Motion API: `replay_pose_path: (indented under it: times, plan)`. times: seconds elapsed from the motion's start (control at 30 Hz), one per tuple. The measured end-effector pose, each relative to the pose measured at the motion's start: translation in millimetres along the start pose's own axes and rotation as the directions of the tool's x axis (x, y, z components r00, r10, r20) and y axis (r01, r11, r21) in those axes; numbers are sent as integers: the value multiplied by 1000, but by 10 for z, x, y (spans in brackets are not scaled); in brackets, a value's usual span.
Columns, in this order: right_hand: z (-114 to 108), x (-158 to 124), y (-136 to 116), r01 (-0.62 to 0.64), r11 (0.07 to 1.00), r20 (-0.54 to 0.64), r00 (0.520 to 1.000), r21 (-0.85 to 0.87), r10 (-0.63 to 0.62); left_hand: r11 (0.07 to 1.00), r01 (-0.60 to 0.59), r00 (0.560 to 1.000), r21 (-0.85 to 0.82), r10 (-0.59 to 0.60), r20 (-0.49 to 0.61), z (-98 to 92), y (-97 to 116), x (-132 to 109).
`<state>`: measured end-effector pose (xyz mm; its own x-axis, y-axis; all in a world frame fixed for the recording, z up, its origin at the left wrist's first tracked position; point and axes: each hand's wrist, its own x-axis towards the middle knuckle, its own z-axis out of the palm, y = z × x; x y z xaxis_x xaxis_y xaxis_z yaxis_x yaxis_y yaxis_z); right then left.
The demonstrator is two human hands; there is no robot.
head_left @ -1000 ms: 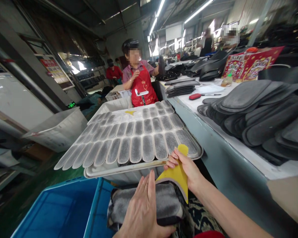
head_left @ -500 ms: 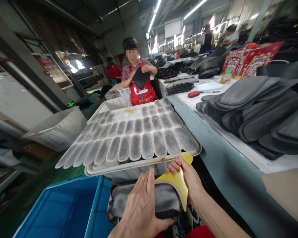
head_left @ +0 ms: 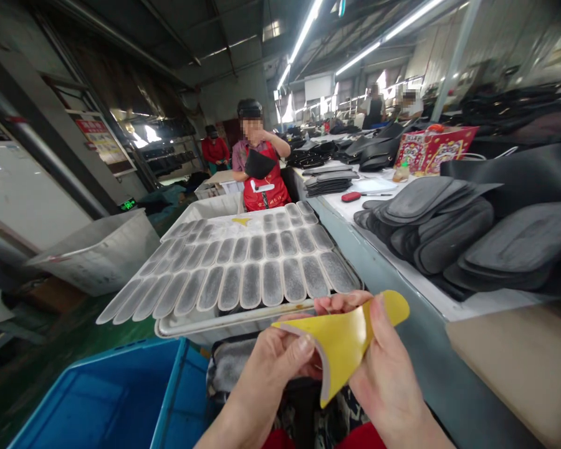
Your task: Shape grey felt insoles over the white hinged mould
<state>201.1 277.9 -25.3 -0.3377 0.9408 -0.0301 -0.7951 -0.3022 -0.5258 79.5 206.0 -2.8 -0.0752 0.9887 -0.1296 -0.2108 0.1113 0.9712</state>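
Gloss caught the light on the yellow piece, which sat at about five o'clock in our view, held between two hands. Taking the piece as the centre of the dial, the left hand was at nine o'clock, pinching the hollow, pale-edged curve between thumb and fingers, while the right hand at three o'clock gripped near the rounded end, thumb laid on the shiny face and fingers reaching behind, partly hidden from us. We judged the piece light and thin, firm enough to keep its outline yet springy enough to bow, with a slick face and perhaps a softer backing along that greyish edge. Its narrow tips, at ten and seven o'clock, looked the parts likeliest to crease, so we would have favoured the broad middle or the rounded end at two o'clock, with a flat, light press rather than a hard squeeze. At ten o'clock, rows of grey pads lay on a board, and a similar but smaller-looking yellow shape rested among them farther off. Toward two o'clock, the table bore stacked dark panels; near nine, beyond the left hand, stood a blue crate.
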Motion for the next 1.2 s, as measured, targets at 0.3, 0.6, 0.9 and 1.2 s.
replay_pose_path:
  times: [0.3, 0.6, 0.9, 1.2]
  plan:
    - [92, -31, -578, 637, 16, 637, 771, -770, -10, 994, 64, 995, 92, -57, -80, -158, 412, 32]
    - [-492, -264, -412, 484, -287, 406, 866, -827, 292, 467, -160, 977, 870, 199, 74, -385, -17, -145]
    - [-1146, -368, -176, 474, -456, 342, 874, -753, 345, -25, -64, 984, 998, 166, 67, -634, -571, -110]
    - [-1053, -304, 26, 487, -512, 391, 873, -707, 290, -59, -83, 964, 995, 249, 95, -639, -623, -50]
